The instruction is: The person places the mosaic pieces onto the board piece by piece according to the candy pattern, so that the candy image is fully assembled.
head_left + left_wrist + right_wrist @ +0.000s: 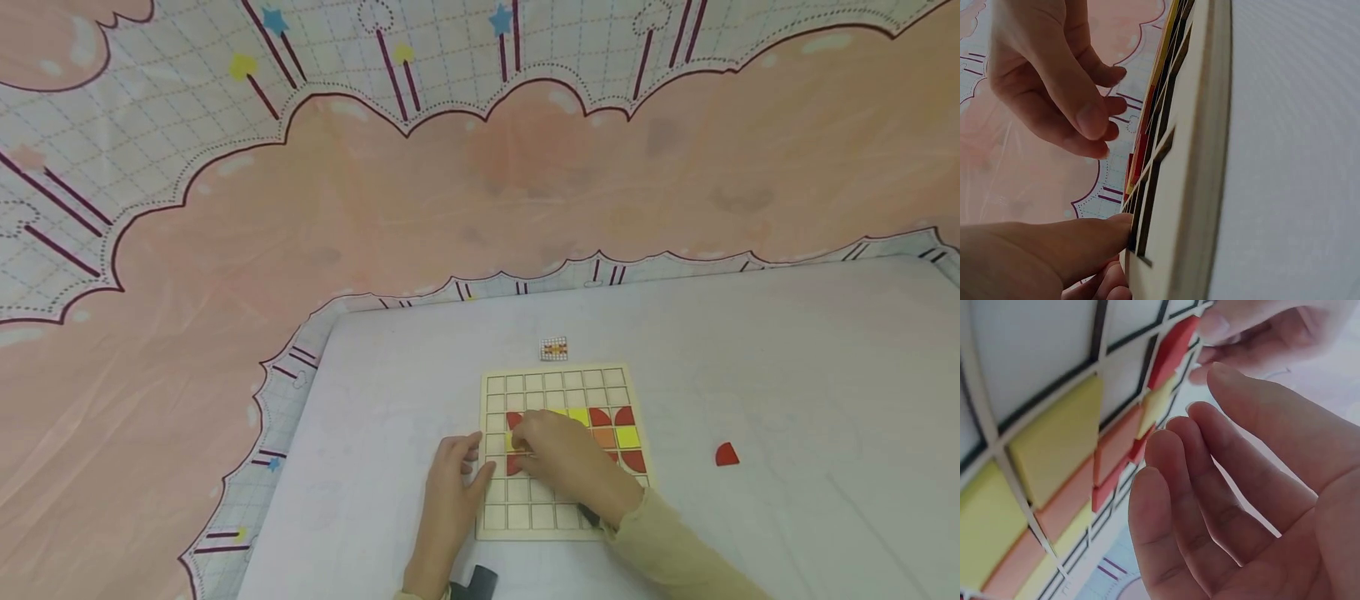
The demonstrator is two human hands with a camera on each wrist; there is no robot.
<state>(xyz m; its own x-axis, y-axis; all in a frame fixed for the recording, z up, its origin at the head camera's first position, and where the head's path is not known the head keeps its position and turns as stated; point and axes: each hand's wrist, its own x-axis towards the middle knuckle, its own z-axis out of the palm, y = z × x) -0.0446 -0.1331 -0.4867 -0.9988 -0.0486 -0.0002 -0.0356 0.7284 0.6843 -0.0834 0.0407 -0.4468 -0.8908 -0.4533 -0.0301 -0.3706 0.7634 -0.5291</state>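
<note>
A pale wooden grid board [517, 492] lies on the white table, with red quarter-round pieces [633, 461], yellow squares [627, 437] and orange squares [603, 438] set in its middle rows. My left hand [453, 479] rests at the board's left edge; in the left wrist view its thumb [1094, 240] touches the grid and the other fingers bend loosely beside the edge. Over the left part of the pattern hovers my right hand [570, 454], covering several pieces. The right wrist view shows its fingers [1160, 500] loosely bent, with nothing visible between them.
A loose red quarter-round piece [727, 454] lies on the table right of the board. Behind the board is a small card [554, 348] printed with a coloured grid pattern. Pink patterned cloth [450, 200] surrounds the table's far and left edges.
</note>
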